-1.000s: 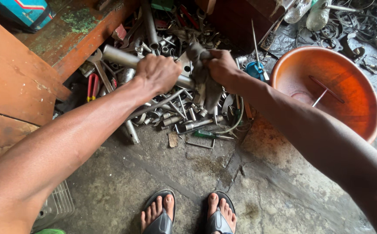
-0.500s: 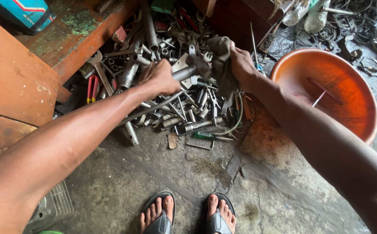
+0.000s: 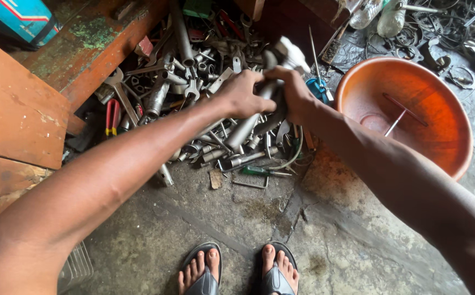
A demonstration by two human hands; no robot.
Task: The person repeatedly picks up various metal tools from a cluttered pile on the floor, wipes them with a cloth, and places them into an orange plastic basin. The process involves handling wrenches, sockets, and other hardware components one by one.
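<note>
The left hand (image 3: 241, 94) has shifted along the pipe (image 3: 244, 130): a second ago it gripped the left part of a pipe lying nearly level across the tool pile (image 3: 193, 82), and now it is closed around the upper part, close against the right hand. The pipe has swung with it. It now stands steeply tilted, its long axis running from an upper end between the two hands down and to the left, the lower end pointing at the sockets and spanners in the pile. It is held above the pile, left of the orange basin (image 3: 450, 117). The right hand (image 3: 294, 93) is clenched on a dark rag (image 3: 273, 117), which has moved from a loose hang to a wad pressed against the pipe's upper part. Judging by this, the wiping has gone from the pipe's middle to its end. The basin, right of both hands, holds a thin T-shaped tool (image 3: 403, 112).
</note>
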